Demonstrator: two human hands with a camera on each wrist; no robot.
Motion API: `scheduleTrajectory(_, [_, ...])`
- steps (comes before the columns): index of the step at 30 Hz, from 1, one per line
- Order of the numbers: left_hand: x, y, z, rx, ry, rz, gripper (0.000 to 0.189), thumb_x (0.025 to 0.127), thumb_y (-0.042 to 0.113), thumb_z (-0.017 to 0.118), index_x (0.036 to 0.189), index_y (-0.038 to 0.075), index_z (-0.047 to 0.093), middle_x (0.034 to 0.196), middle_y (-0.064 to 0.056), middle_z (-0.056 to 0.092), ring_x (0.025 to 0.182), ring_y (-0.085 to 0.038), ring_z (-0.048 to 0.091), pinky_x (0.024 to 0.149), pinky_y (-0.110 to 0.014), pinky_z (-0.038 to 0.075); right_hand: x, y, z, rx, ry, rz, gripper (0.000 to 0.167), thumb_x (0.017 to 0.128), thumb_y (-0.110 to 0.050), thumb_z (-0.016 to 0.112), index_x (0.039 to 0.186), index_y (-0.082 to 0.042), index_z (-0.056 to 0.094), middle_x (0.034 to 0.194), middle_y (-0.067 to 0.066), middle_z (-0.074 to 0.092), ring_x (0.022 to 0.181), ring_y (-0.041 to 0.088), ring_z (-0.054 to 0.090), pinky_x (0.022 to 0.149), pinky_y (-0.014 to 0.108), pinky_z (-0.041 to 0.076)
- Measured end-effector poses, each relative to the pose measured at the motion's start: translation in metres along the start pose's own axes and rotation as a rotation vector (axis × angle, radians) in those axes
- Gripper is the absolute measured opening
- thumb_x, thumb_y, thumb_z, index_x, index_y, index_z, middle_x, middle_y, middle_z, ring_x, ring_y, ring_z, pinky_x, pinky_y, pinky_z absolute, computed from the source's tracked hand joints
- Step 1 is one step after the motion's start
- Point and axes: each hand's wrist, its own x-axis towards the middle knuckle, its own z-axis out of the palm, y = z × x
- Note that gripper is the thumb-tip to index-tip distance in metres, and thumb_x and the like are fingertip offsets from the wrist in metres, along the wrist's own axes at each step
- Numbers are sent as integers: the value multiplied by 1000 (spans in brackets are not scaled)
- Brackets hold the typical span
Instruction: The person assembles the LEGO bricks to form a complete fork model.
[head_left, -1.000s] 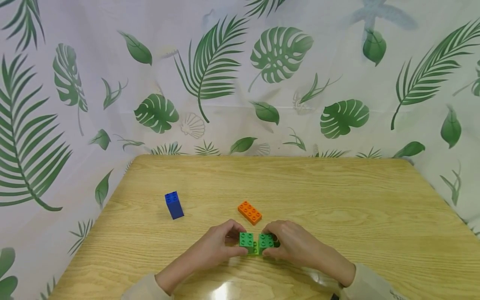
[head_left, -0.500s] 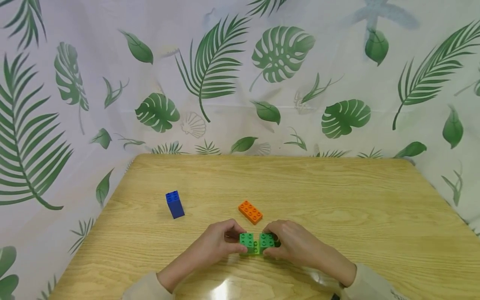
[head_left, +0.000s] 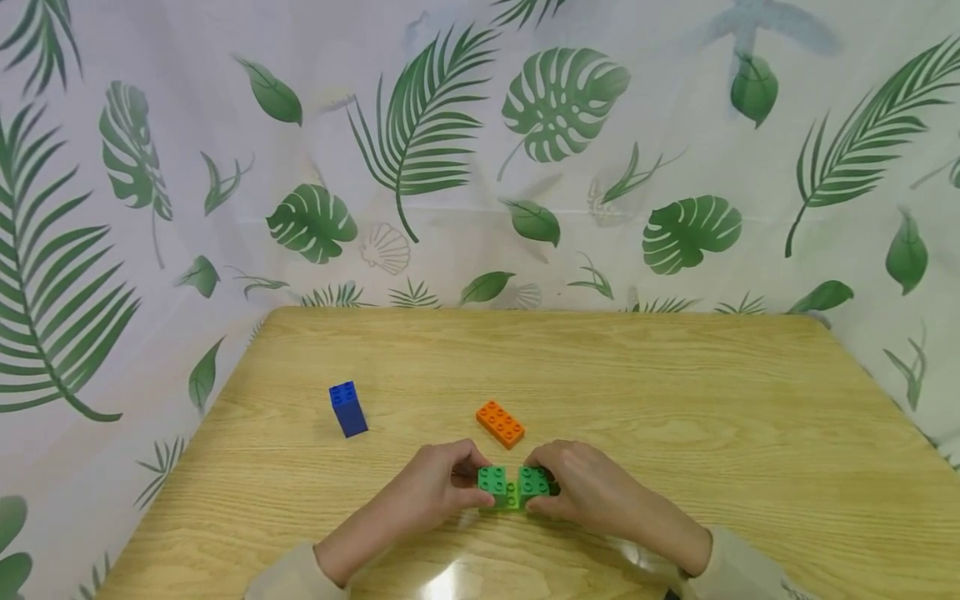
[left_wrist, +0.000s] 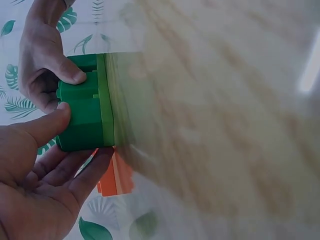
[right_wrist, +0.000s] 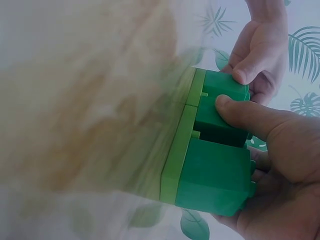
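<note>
Several toy building blocks stand joined in a row on the table. My left hand (head_left: 438, 483) pinches the left green block (head_left: 492, 477), with thumb and fingers on opposite sides. Just to the right, my right hand (head_left: 588, 487) grips another green block (head_left: 533, 477), its thumb pressed on the near side. Light green bricks (head_left: 512, 496) lie underneath, with a stud gap between the two blocks. A third green block (right_wrist: 215, 175) shows in the right wrist view at the row's right end; in the head view the right hand mostly hides it.
Beyond the hands lies a flat orange brick (head_left: 500, 424) with studs up. A tall blue block (head_left: 348, 410) stands upright farther left. The wooden table (head_left: 675, 375) meets a leaf-printed curtain (head_left: 450, 167) at its back and sides.
</note>
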Motion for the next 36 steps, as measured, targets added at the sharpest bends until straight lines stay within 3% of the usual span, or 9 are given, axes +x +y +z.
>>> scheduleTrajectory(7, [1, 1, -5, 80, -34, 53, 24, 89, 14, 83, 106, 8, 68, 96, 1, 73, 86, -6, 66, 77, -22, 55, 1, -1, 0, 29, -2, -7, 31, 84, -24, 89, 102, -5, 73, 90, -4, 70, 78, 2, 59, 66, 26, 52])
scheduleTrajectory(16, [2, 4, -8, 119, -78, 53, 24, 90, 14, 82, 107, 9, 66, 100, -3, 76, 89, -7, 69, 79, -22, 55, 3, 0, 1, 76, -11, 18, 31, 83, -23, 89, 102, -4, 73, 91, -4, 71, 78, 1, 58, 67, 25, 52])
scheduleTrajectory(24, [1, 3, -7, 125, -87, 64, 22, 92, 17, 80, 106, 13, 63, 103, -3, 76, 91, -6, 69, 82, -23, 55, 4, 8, 1, 202, -48, 95, 33, 82, -24, 90, 104, -7, 71, 89, -8, 68, 74, 1, 54, 64, 23, 49])
scheduleTrajectory(29, [1, 2, -6, 136, -98, 74, 23, 94, 17, 79, 107, 14, 61, 104, -3, 75, 91, -6, 68, 81, -23, 54, 3, 15, -1, 291, -103, 111, 39, 83, -31, 89, 109, -8, 71, 95, -9, 68, 78, 3, 56, 68, 24, 50])
scheduleTrajectory(33, [2, 2, -6, 130, -106, 71, 23, 94, 17, 79, 107, 14, 60, 104, -3, 75, 91, -6, 68, 80, -23, 54, 0, 25, -8, 442, -177, 137, 40, 94, -35, 78, 120, -6, 71, 102, -6, 70, 88, 9, 62, 77, 27, 53])
scheduleTrajectory(36, [2, 2, -6, 128, -111, 68, 23, 94, 18, 78, 107, 14, 59, 103, -2, 75, 90, -6, 67, 79, -22, 53, -1, 34, -14, 543, -182, 161, 33, 105, -34, 63, 121, -5, 71, 102, -1, 72, 92, 16, 66, 81, 31, 54])
